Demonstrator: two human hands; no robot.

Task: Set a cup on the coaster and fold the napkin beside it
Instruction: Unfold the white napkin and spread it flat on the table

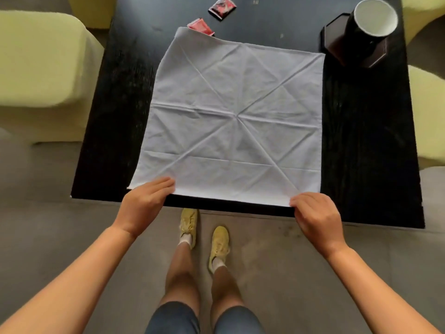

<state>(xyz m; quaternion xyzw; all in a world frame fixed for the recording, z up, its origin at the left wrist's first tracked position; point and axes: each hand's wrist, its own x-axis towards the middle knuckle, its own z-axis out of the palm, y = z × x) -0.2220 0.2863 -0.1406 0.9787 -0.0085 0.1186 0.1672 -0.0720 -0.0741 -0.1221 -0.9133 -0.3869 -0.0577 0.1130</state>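
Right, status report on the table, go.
Left hand and right hand each pinch a near corner of the napkin. Napkin spread flat, unfolded. Cup on coaster. Red packet touches far edge.

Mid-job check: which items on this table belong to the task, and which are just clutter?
Job:
white cloth napkin, spread flat, near corners held by left hand and right hand
black cup with white inside
dark hexagonal coaster under the cup

Clutter:
two red packets
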